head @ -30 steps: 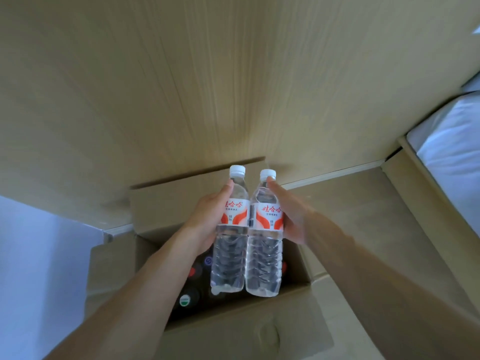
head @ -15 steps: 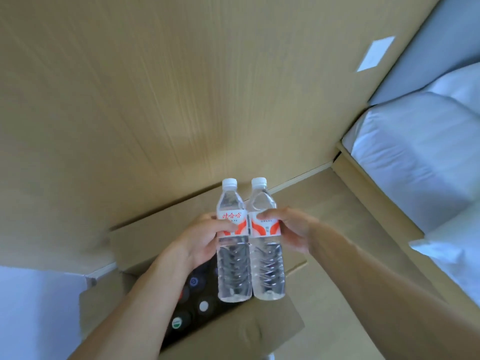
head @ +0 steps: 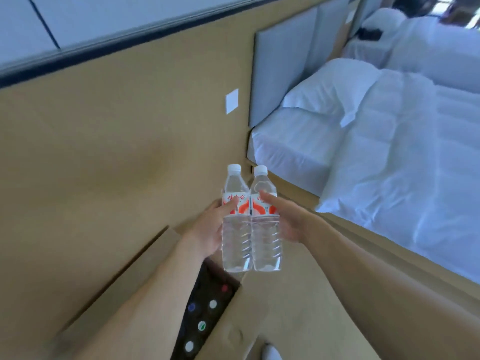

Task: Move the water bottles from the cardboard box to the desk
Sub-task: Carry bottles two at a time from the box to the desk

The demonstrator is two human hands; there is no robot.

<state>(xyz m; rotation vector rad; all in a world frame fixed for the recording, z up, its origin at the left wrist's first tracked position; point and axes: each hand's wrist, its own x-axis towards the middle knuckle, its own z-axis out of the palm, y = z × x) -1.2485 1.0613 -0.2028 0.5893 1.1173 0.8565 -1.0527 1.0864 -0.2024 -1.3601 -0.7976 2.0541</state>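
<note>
Two bottles (head: 251,224) upright, side by side and touching, held in the air above and just beyond the far end of the box (head: 228,331). White caps, red-and-white labels, clear water.

Left hand (head: 210,229) grips the left bottle, thumb across the label. Right hand (head: 285,219) presses the right bottle from its side, fingers laid along it and one stretched over the label; whether the rest curl behind, cannot tell.

Change: a second ago the pair hung low over the open box; now lifted clear, and the view has swung right to take in the bed (head: 389,152). Judged: lift done, carry begun. Desk not in view.

Box is open, near left. Dark inside, more bottles standing, only their caps (head: 202,326) showing: white, green, blue, red. Several trips likely remain.
</note>
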